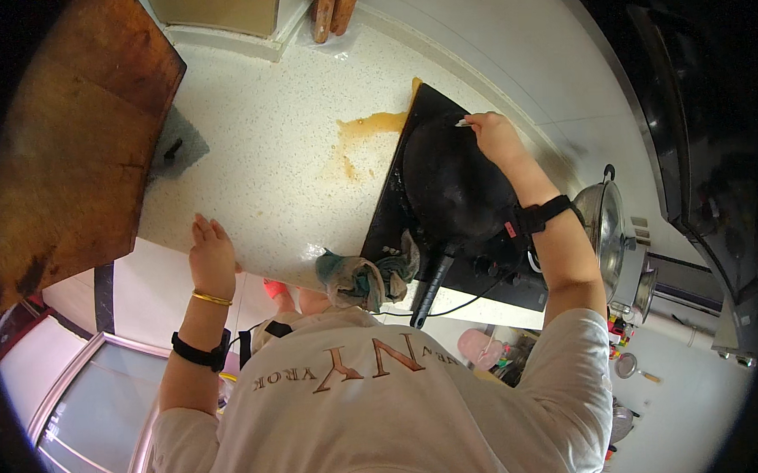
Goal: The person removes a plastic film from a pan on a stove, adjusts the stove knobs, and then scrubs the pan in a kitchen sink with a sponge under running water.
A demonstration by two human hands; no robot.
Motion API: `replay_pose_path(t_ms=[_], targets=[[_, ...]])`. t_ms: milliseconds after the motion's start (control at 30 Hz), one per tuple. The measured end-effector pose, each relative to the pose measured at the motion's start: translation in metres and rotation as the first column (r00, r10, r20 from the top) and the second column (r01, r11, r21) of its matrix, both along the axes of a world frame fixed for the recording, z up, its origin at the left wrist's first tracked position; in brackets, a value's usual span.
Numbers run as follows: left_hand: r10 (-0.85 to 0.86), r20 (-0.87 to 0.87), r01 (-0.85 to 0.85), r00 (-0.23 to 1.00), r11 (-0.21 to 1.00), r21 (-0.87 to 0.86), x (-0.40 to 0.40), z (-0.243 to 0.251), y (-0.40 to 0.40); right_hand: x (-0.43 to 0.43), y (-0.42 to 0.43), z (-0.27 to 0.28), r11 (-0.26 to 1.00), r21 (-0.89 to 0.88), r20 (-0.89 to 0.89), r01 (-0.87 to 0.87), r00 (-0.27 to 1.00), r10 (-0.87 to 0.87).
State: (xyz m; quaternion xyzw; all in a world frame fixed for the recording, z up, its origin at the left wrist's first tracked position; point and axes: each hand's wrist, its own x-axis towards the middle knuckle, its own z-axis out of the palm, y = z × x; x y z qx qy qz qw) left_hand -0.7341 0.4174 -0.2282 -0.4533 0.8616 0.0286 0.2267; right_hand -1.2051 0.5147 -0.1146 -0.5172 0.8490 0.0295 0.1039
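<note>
A black frying pan [454, 176] sits on the black cooktop [384, 217], its ribbed handle [432, 291] pointing back towards me. At the pan's far rim, my right hand [496, 136] pinches a small white piece [463, 123]; what it is made of cannot be told. My left hand [212, 253] is at the counter's front edge, palm down, fingers extended and holding nothing. A crumpled green and greyish cloth [368, 278] lies at the front edge, against the cooktop's left corner.
Brownish liquid [372, 124] is spilled on the speckled countertop [266, 133] left of the cooktop. A large wooden board [77, 142] rises at the left, beside a grey mat [178, 147]. A lidded metal pot [600, 217] stands right of my forearm. A dark range hood [692, 140] overhangs the right side.
</note>
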Motion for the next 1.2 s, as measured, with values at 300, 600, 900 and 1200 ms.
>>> replay_pose_path(t_ms=[300, 600, 900, 1200], targets=[[-0.017, -0.055, 0.016, 0.998, 1.0, -0.018, -0.004, 0.006, 0.0, -0.016, -0.016, -0.034, 0.998, 0.058, -0.108, -0.021, 0.994, 0.027], [0.0, -0.033, 0.0, 0.999, 1.0, -0.013, -0.001, 0.005, 0.002, -0.001, 0.003, -0.003, 1.0, 0.015, 0.028, -0.025, 0.999, 0.025], [0.037, -0.034, -0.036, 0.999, 0.998, 0.046, -0.002, 0.006, 0.0, -0.005, -0.007, -0.007, 0.997, 0.048, -0.044, -0.06, 0.997, 0.062], [0.014, 0.001, -0.014, 1.0, 1.0, 0.022, -0.007, 0.012, 0.0, 0.003, -0.016, -0.034, 0.998, 0.066, -0.079, 0.023, 0.997, -0.017]])
